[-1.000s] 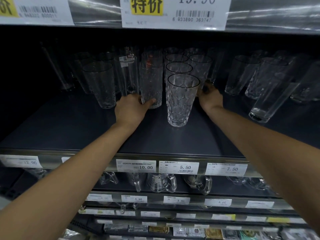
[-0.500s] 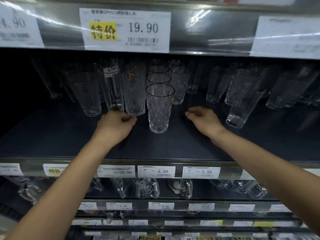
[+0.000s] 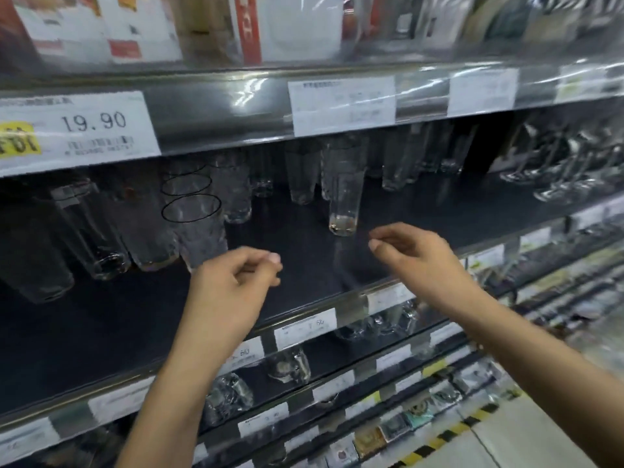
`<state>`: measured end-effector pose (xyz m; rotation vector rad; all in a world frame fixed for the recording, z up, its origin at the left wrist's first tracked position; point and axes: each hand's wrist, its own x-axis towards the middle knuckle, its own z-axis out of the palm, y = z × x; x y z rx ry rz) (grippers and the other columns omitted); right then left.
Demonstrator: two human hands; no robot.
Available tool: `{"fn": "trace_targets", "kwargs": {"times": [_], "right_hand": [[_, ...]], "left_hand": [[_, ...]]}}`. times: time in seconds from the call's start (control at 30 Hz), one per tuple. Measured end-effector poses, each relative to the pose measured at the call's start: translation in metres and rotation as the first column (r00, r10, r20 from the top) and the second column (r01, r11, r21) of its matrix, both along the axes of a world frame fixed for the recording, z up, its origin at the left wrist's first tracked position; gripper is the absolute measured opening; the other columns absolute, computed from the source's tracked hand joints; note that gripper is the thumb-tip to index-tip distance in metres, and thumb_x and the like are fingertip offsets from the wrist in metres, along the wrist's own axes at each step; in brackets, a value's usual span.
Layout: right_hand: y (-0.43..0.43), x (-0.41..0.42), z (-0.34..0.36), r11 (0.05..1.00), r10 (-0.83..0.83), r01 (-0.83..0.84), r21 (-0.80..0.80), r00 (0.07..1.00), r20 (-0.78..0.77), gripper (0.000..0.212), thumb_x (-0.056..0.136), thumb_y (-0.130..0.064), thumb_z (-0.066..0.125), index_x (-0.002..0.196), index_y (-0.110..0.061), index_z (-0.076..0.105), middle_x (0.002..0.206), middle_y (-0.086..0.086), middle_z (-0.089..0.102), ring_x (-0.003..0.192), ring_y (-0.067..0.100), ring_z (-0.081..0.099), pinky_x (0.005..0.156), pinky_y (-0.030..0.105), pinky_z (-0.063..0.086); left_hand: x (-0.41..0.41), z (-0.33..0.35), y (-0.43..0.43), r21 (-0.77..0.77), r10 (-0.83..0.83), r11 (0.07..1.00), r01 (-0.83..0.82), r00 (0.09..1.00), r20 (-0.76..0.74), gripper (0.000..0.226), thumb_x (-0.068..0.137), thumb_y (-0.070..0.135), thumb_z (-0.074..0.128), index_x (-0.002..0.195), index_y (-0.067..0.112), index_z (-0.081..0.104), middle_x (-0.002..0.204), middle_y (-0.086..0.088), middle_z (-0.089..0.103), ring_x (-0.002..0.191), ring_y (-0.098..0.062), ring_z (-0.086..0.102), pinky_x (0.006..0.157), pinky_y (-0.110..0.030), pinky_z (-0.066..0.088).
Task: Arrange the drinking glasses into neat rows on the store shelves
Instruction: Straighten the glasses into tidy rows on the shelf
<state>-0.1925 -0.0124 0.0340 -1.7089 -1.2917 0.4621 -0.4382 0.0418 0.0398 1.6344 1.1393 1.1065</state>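
Clear drinking glasses stand on a dark shelf (image 3: 304, 251). A row of dimpled glasses with dark rims runs back from its front glass (image 3: 199, 228) at centre left. Plain tall glasses (image 3: 101, 231) stand to its left. A single smooth glass (image 3: 344, 201) stands right of centre, with more glasses (image 3: 304, 177) behind it. My left hand (image 3: 233, 285) hovers just right of the dimpled front glass, fingers loosely curled, holding nothing. My right hand (image 3: 415, 258) hovers in front of the smooth glass, fingers loosely curled, empty.
Stemmed glasses (image 3: 553, 177) stand at the shelf's far right. A price rail with tags (image 3: 304, 327) edges the shelf front. Glass mugs (image 3: 287, 366) sit on the shelf below. The upper shelf rail (image 3: 216, 113) hangs low over the glasses. Floor with hazard tape (image 3: 449, 434) lies lower right.
Both hands have let go of the glasses and pulled back from the shelf. The view has swung to the right and tilted, so the dimpled row now lies to the left.
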Motion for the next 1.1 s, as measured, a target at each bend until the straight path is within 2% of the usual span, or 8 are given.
{"fn": "trace_targets", "kwargs": {"times": [0.13,0.33,0.5,0.7,0.83,0.97,1.03,1.1], "right_hand": [[-0.042,0.032,0.003,0.995,-0.1,0.1,0.009,0.995,0.009,0.014,0.093,-0.037,0.064,0.103,-0.032,0.072,0.095,-0.018,0.073,0.095,-0.005,0.065,0.089,0.024,0.052],[-0.092,0.09,0.002,0.975,-0.218,0.219,0.028,0.975,-0.034,0.013,0.093,-0.037,0.064,0.103,-0.033,0.072,0.099,-0.018,0.072,0.09,-0.004,0.066,0.081,0.019,0.053],[-0.1,0.157,-0.004,0.974,-0.22,0.222,0.043,0.974,-0.048,0.014,0.093,-0.037,0.065,0.102,-0.032,0.073,0.095,-0.019,0.073,0.092,-0.004,0.066,0.087,0.025,0.054],[-0.081,0.256,-0.007,0.986,-0.155,0.159,0.043,0.984,-0.093,0.008,0.093,-0.033,0.066,0.097,-0.032,0.073,0.092,-0.016,0.074,0.089,0.0,0.067,0.082,0.026,0.056],[-0.054,0.32,-0.005,0.995,-0.082,0.088,0.041,0.988,-0.133,0.009,0.093,-0.031,0.066,0.095,-0.027,0.074,0.093,-0.012,0.074,0.091,-0.001,0.067,0.082,0.02,0.052],[-0.016,0.367,-0.005,0.998,-0.024,0.036,0.054,0.978,-0.208,0.007,0.092,-0.027,0.069,0.096,-0.025,0.073,0.093,-0.013,0.073,0.083,-0.011,0.064,0.073,0.006,0.046],[0.009,0.387,-0.007,0.998,-0.022,0.035,0.054,0.975,-0.22,0.013,0.09,-0.029,0.07,0.101,-0.022,0.071,0.095,-0.011,0.072,0.082,-0.006,0.064,0.072,0.008,0.045],[0.038,0.406,-0.01,0.999,-0.025,0.033,0.032,0.972,-0.233,0.02,0.088,-0.032,0.072,0.105,-0.022,0.068,0.095,-0.008,0.07,0.081,0.005,0.063,0.074,0.018,0.046]], "left_hand": [[0.044,-0.003,-0.016,-0.012,-0.143,0.99,0.143,0.99,0.011,0.015,0.092,0.015,0.065,0.082,0.02,0.075,0.082,0.008,0.076,0.076,-0.009,0.074,0.088,-0.042,0.057],[0.114,-0.008,-0.032,-0.031,-0.24,0.97,0.239,0.971,-0.012,0.016,0.093,0.014,0.064,0.082,0.019,0.074,0.081,0.008,0.076,0.074,-0.009,0.074,0.086,-0.046,0.058],[0.182,-0.009,-0.04,-0.021,-0.259,0.966,0.258,0.964,-0.062,0.016,0.093,0.015,0.065,0.082,0.018,0.076,0.082,0.007,0.076,0.075,-0.006,0.073,0.084,-0.04,0.059],[0.281,-0.014,-0.026,-0.006,-0.18,0.984,0.18,0.982,-0.063,0.015,0.091,0.017,0.067,0.081,0.027,0.074,0.083,0.008,0.076,0.084,-0.011,0.073,0.087,-0.045,0.058],[0.343,-0.019,-0.01,0.01,-0.064,0.998,0.065,0.996,-0.063,0.009,0.09,0.021,0.069,0.095,0.028,0.071,0.088,0.009,0.073,0.086,-0.006,0.069,0.086,-0.032,0.057],[0.383,-0.021,0.012,-0.065,0.052,0.996,-0.056,0.997,-0.059,0.03,0.091,0.026,0.069,0.12,0.02,0.063,0.106,0.003,0.068,0.097,-0.009,0.066,0.084,-0.022,0.052],[0.397,-0.025,0.03,-0.087,0.09,0.991,-0.098,0.992,-0.085,0.043,0.09,0.031,0.07,0.13,0.019,0.056,0.116,-0.001,0.066,0.103,-0.013,0.064,0.085,-0.025,0.05],[0.409,-0.028,0.051,-0.129,0.143,0.98,-0.151,0.987,-0.074,0.057,0.088,0.034,0.072,0.137,0.017,0.048,0.125,-0.003,0.061,0.107,-0.016,0.061,0.085,-0.025,0.047]]}}
